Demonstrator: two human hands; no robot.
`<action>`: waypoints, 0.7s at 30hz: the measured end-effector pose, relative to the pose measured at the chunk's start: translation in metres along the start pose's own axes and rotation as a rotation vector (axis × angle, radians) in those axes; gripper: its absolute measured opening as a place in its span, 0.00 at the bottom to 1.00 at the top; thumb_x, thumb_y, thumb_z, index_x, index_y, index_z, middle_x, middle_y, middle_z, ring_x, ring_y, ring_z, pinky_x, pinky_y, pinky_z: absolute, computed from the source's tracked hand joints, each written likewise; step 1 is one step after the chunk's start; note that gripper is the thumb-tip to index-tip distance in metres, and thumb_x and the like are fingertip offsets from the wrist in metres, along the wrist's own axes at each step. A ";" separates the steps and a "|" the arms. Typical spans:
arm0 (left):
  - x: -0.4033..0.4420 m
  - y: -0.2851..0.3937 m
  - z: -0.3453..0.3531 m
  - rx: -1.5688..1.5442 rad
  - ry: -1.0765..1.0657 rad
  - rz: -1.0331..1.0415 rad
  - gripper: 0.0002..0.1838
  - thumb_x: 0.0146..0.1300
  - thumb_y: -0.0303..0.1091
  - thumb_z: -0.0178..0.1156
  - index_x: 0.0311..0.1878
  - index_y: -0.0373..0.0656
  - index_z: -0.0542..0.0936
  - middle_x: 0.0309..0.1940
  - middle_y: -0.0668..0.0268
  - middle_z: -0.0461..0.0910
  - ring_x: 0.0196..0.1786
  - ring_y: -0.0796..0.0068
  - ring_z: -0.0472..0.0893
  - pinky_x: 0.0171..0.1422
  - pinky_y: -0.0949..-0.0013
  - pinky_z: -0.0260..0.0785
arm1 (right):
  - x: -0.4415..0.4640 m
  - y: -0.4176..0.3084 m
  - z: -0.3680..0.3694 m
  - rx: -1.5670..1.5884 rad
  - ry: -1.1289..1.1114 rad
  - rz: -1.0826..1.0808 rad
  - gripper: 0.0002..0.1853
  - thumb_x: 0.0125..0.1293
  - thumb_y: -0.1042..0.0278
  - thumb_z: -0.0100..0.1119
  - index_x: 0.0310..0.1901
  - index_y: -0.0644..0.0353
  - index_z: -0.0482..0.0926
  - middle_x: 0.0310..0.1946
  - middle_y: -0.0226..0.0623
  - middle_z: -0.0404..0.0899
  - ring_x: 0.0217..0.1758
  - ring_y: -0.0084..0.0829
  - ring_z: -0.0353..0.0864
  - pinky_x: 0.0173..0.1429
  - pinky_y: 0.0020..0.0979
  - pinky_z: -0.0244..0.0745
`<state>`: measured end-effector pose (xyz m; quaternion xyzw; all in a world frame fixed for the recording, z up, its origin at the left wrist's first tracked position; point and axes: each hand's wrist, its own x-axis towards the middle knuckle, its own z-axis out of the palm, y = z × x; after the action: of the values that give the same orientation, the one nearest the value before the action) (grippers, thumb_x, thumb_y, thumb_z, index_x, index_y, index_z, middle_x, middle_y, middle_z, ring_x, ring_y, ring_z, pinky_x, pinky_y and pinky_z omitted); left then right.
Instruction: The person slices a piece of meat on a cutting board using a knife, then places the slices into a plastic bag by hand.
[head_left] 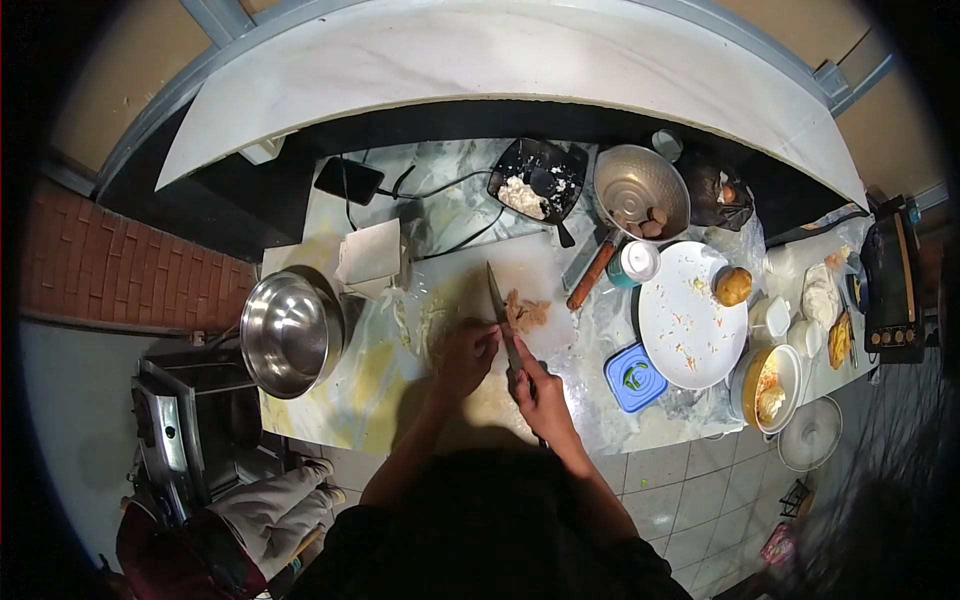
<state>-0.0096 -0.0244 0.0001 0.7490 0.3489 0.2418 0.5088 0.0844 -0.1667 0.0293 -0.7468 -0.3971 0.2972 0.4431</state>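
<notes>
Fingers of the right hand: closed around the handle of the knife, one of them stretched forward along it.
Fingers of the left hand: bunched together, tips just beside the blade (if they pinch something, I cannot tell).
Knife: over the board, its point directed away from the body.
Orange shreds: in a loose small pile on the board, immediately to the right of the blade.
Left part of table: a shiny steel bowl, and farther back a black phone.
Far part: a black dish with white crumbs, beside it a pan holding brown lumps.
Right part: a white plate with scraps, a round yellowish food at its edge; near the plate, a blue lid carrying green pieces.
Lower left: another person (pale trousers, dark red top), well apart from the table.
</notes>
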 end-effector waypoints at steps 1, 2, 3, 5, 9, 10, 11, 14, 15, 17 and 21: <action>0.002 0.010 -0.004 0.074 -0.056 -0.026 0.10 0.63 0.25 0.64 0.46 0.33 0.80 0.41 0.55 0.83 0.46 0.65 0.86 0.50 0.67 0.80 | 0.001 -0.002 -0.003 0.038 -0.054 0.096 0.33 0.65 0.81 0.49 0.73 0.53 0.63 0.40 0.57 0.81 0.35 0.49 0.82 0.43 0.40 0.77; 0.003 0.015 -0.007 0.147 -0.112 -0.054 0.09 0.64 0.25 0.63 0.46 0.33 0.80 0.41 0.55 0.83 0.46 0.65 0.86 0.50 0.67 0.80 | 0.002 -0.002 -0.004 0.040 -0.053 0.094 0.33 0.65 0.81 0.49 0.73 0.53 0.63 0.40 0.57 0.81 0.35 0.49 0.82 0.43 0.40 0.77; 0.002 0.012 -0.006 0.148 -0.113 -0.052 0.09 0.64 0.25 0.63 0.46 0.33 0.80 0.41 0.55 0.83 0.46 0.65 0.86 0.50 0.67 0.80 | 0.002 -0.001 -0.007 0.079 -0.057 0.103 0.33 0.65 0.82 0.49 0.73 0.54 0.63 0.38 0.55 0.81 0.34 0.45 0.83 0.43 0.38 0.77; 0.001 0.002 -0.004 -0.035 -0.077 -0.097 0.10 0.65 0.26 0.62 0.47 0.33 0.79 0.41 0.56 0.84 0.46 0.66 0.86 0.50 0.66 0.78 | 0.003 0.002 -0.008 0.120 -0.055 0.113 0.33 0.65 0.82 0.48 0.73 0.54 0.63 0.35 0.53 0.82 0.33 0.41 0.83 0.43 0.36 0.77; 0.004 0.011 -0.005 -0.012 -0.069 -0.100 0.11 0.65 0.25 0.61 0.49 0.33 0.78 0.41 0.57 0.84 0.46 0.66 0.86 0.52 0.66 0.78 | 0.003 0.005 -0.013 0.359 -0.054 0.132 0.31 0.69 0.81 0.46 0.73 0.54 0.62 0.26 0.39 0.79 0.26 0.25 0.78 0.35 0.27 0.73; 0.003 0.004 -0.004 -0.039 -0.080 -0.121 0.11 0.65 0.26 0.62 0.49 0.33 0.79 0.42 0.57 0.84 0.46 0.67 0.86 0.52 0.66 0.78 | 0.003 0.005 -0.016 0.437 -0.098 0.207 0.30 0.70 0.81 0.45 0.74 0.54 0.62 0.24 0.34 0.78 0.23 0.21 0.76 0.32 0.24 0.72; 0.003 -0.001 -0.003 -0.067 -0.090 -0.141 0.11 0.65 0.27 0.62 0.48 0.33 0.79 0.42 0.57 0.84 0.47 0.68 0.86 0.52 0.67 0.78 | 0.003 0.004 -0.017 0.439 -0.094 0.206 0.30 0.70 0.81 0.45 0.74 0.54 0.62 0.24 0.34 0.78 0.23 0.21 0.76 0.32 0.24 0.72; 0.006 0.016 -0.005 -0.031 -0.129 -0.171 0.10 0.66 0.27 0.62 0.49 0.33 0.80 0.43 0.57 0.85 0.47 0.69 0.86 0.52 0.68 0.78 | 0.004 0.003 -0.022 0.556 -0.103 0.250 0.30 0.71 0.80 0.42 0.75 0.52 0.60 0.22 0.30 0.74 0.17 0.16 0.69 0.24 0.21 0.67; 0.006 0.013 -0.004 -0.030 -0.130 -0.169 0.10 0.66 0.27 0.62 0.49 0.33 0.80 0.43 0.57 0.85 0.47 0.69 0.86 0.52 0.68 0.78 | 0.004 0.003 -0.023 0.619 -0.119 0.265 0.30 0.71 0.80 0.42 0.75 0.52 0.60 0.22 0.29 0.73 0.15 0.16 0.67 0.22 0.21 0.65; 0.007 0.005 -0.001 -0.074 -0.121 -0.012 0.11 0.67 0.28 0.62 0.50 0.33 0.80 0.44 0.57 0.85 0.48 0.69 0.85 0.53 0.68 0.78 | 0.005 0.004 -0.026 0.683 -0.130 0.279 0.31 0.71 0.81 0.41 0.75 0.51 0.59 0.21 0.29 0.72 0.14 0.16 0.65 0.19 0.22 0.64; 0.010 0.013 0.002 -0.143 -0.143 -0.116 0.11 0.68 0.27 0.61 0.50 0.33 0.80 0.45 0.57 0.85 0.49 0.69 0.85 0.53 0.68 0.78 | 0.008 -0.002 -0.034 0.858 -0.126 0.398 0.29 0.72 0.79 0.40 0.74 0.50 0.60 0.21 0.30 0.71 0.14 0.17 0.65 0.18 0.21 0.62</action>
<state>0.0021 -0.0208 0.0118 0.7046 0.3363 0.1824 0.5976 0.1149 -0.1737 0.0446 -0.5384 -0.1136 0.5580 0.6211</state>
